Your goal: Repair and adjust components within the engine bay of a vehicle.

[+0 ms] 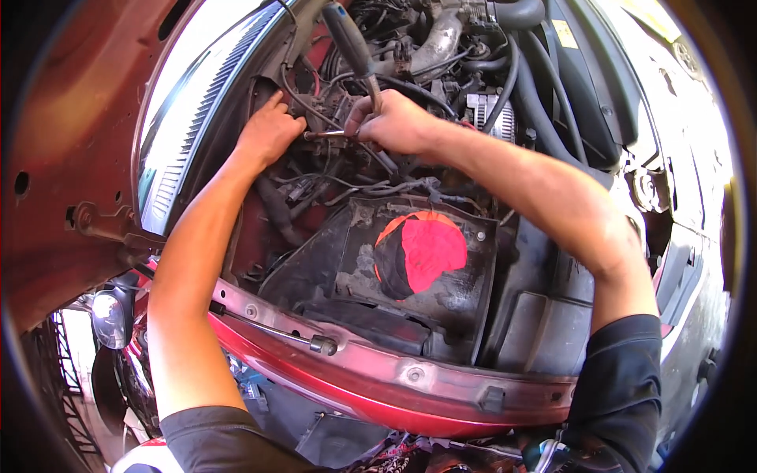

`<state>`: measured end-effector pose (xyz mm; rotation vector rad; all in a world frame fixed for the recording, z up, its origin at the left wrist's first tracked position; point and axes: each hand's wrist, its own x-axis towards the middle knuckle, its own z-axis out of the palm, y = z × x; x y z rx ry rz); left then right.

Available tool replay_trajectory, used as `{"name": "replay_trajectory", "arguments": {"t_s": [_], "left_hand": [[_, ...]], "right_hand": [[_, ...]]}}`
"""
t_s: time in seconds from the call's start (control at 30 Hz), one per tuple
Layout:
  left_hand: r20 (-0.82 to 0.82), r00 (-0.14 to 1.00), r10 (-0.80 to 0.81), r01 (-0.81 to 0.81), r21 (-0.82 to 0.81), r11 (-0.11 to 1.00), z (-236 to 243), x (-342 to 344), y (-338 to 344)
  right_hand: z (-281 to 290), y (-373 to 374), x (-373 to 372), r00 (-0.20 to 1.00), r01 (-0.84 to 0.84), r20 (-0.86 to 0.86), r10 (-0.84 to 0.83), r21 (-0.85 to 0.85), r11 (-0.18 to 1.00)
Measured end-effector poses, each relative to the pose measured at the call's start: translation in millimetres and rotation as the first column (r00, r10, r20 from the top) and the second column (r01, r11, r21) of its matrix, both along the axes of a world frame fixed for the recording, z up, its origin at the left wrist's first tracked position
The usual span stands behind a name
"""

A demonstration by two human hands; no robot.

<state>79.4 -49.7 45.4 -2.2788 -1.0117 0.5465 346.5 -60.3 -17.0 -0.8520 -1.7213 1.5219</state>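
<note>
My left hand (pixel 271 132) reaches among hoses and metal parts (pixel 319 101) at the engine bay's upper left, index finger extended, other fingers bent; what they hold is hard to make out. Just to its right, my right hand (pixel 388 124) grips a tool (pixel 347 39) with a grey-and-blue handle pointing up. A slim metal shaft (pixel 323 135) runs leftward from that hand, its end near my left fingers. Below both hands, a crumpled pink, orange and black cloth (pixel 426 256) lies on a dark flat cover (pixel 355 307).
A raised red body panel (pixel 71 158) with a hinge fills the left side, beside a vented strip (pixel 189 118). The red front edge (pixel 371 394) of the bay crosses below, with a thin strut (pixel 268 327) along it. Black plastic housings (pixel 591 87) line the right.
</note>
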Motion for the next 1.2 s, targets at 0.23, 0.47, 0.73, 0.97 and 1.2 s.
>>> {"name": "replay_trajectory", "arguments": {"t_s": [0.23,0.47,0.73,0.97,1.2], "left_hand": [[-0.059,0.992,-0.113,0.121,0.136,0.983,-6.0,-8.5,-1.4],[-0.186,0.982,-0.001,0.036,0.184,0.982,-8.4,-4.8,-2.2],[-0.126,0.990,-0.065,0.099,0.287,0.953,-22.5,-1.1,-9.7],[-0.300,0.947,0.112,-0.046,0.220,0.974,-24.4,-1.6,-3.7],[-0.198,0.979,0.047,0.004,0.253,0.967,-36.5,-11.4,2.9]], "right_hand": [[-29.1,-41.7,65.9,0.941,-0.275,0.129,0.312,-0.242,0.930],[-88.1,-78.6,54.3,0.886,-0.337,0.395,0.241,0.195,0.921],[-94.3,-102.6,61.6,0.625,-0.697,0.721,0.299,0.344,0.629],[-95.1,-97.1,61.1,0.484,-0.753,0.820,0.304,0.214,0.623],[-84.0,-108.2,61.0,0.392,-0.790,0.890,0.233,0.196,0.580]]}}
